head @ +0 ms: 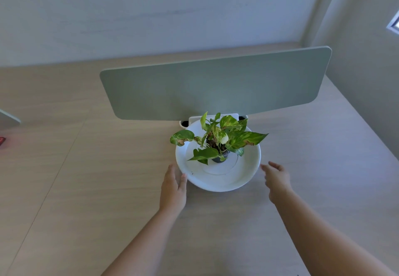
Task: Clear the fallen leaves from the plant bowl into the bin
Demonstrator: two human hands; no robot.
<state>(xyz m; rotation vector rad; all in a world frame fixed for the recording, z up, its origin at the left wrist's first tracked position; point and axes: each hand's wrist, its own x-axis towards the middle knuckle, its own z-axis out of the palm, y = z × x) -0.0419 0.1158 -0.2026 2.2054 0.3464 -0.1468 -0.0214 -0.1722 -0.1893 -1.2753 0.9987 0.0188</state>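
On the wooden desk, just in front of a green divider panel, a white plant bowl is seen with a small dark pot and a leafy plant standing in its middle. The left hand is held open, with its fingertips touching the bowl's near left rim. The right hand is also held open, near the right rim but not touching it. Nothing is gripped. Only a few tiny dark specks can be made out in the bowl; no bin is seen. The bowl looks hard, smooth and breakable, so it should probably be held at both sides of the rim. Fallen leaves would be light and crumbly, and should be pinched softly.
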